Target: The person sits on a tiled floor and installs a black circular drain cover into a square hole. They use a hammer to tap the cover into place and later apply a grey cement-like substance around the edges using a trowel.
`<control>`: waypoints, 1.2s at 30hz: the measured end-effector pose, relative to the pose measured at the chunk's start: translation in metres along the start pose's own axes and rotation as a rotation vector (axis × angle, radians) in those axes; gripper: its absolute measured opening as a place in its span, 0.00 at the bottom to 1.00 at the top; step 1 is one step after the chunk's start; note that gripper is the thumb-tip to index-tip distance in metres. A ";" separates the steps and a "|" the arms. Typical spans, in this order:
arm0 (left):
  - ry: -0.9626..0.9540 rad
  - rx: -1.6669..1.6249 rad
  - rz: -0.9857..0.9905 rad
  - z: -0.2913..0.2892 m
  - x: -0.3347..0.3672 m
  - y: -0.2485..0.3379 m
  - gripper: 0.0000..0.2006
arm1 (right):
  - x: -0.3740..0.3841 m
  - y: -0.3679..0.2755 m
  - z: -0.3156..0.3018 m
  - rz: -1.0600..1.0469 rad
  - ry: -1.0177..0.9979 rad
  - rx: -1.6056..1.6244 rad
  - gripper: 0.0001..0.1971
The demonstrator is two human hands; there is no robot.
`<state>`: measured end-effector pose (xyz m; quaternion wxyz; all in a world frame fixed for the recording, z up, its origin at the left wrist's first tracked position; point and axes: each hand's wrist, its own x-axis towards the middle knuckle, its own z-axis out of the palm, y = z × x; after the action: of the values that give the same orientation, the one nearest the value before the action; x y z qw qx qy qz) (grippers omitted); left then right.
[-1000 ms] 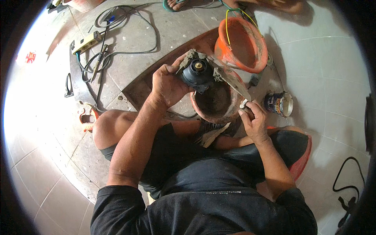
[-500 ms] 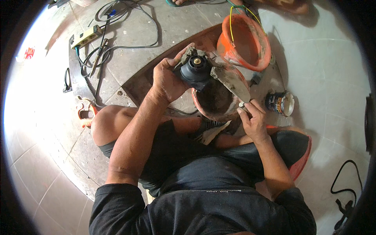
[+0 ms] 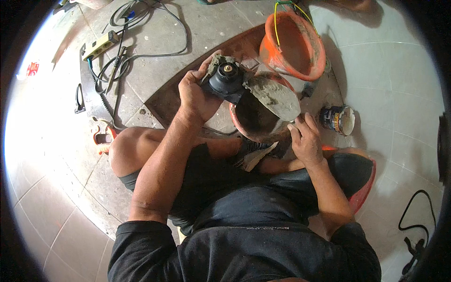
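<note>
My left hand (image 3: 193, 98) is closed around the side of a black plastic fitting (image 3: 224, 83) with a round stepped collar and a small brass centre facing up. Grey mortar (image 3: 216, 65) clings along the fitting's far edge. My right hand (image 3: 307, 143) pinches the handle of a trowel (image 3: 282, 101), most of the handle being hidden in the fingers. Wet mortar coats the trowel's pale blade, whose left end meets or nearly meets the fitting's right side. Below the blade stands an orange mortar bucket (image 3: 236, 126), dark inside and partly covered by the trowel.
Another orange bucket (image 3: 268, 44) with a yellow handle stands at the far right, near a small open can (image 3: 337, 120). At left lie a power strip (image 3: 99, 45), looped cables (image 3: 186, 35) and a handsaw with an orange handle (image 3: 103, 138). A brush (image 3: 258, 157) lies by my legs.
The fitting in my left hand has shifted slightly left. The trowel has turned, so more of its mortar-covered face shows, and my right hand has moved a little to the right.
</note>
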<state>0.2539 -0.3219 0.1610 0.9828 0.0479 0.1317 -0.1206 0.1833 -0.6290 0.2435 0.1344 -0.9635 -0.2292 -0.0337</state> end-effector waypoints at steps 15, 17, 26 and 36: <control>0.062 0.015 0.029 0.007 -0.003 -0.005 0.29 | 0.010 -0.034 0.011 0.423 -0.257 0.955 0.17; 0.091 0.032 0.046 0.011 -0.005 -0.007 0.29 | 0.011 -0.035 0.014 0.360 -0.250 0.830 0.16; 0.163 0.028 0.106 0.013 -0.009 -0.008 0.28 | 0.009 -0.036 0.032 0.070 -0.149 0.385 0.11; 0.199 0.009 0.149 -0.003 0.002 0.003 0.25 | 0.012 -0.022 0.019 -0.003 -0.060 0.160 0.10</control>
<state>0.2554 -0.3190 0.1578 0.9709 0.0739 0.2239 -0.0424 0.1844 -0.6000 0.2324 0.2040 -0.9498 -0.2367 0.0135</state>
